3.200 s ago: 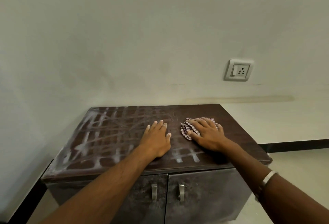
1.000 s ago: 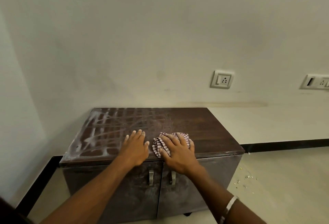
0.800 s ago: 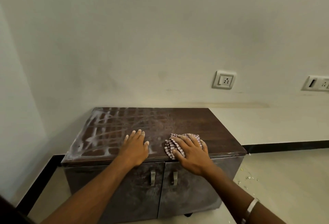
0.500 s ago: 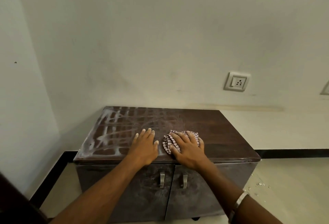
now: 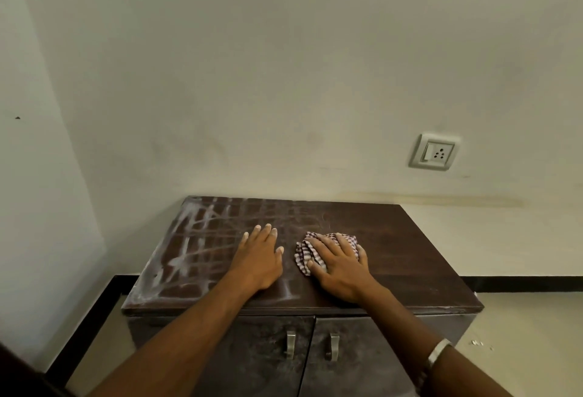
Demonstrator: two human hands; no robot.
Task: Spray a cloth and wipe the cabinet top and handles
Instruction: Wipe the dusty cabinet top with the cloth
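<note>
The right hand (image 5: 339, 265) presses the bunched checked cloth (image 5: 310, 253) flat-fingered against the middle of the cabinet top (image 5: 410, 258), while the left hand (image 5: 257, 259) rests open and empty just beside it, the two hands apart. The right half of the top looks dark and clean, whereas white streaks (image 5: 189, 239) cover the left half, so roughly half the top seems wiped. The two door handles (image 5: 290, 345) appear untouched, though their finish is hard to judge from here.
</note>
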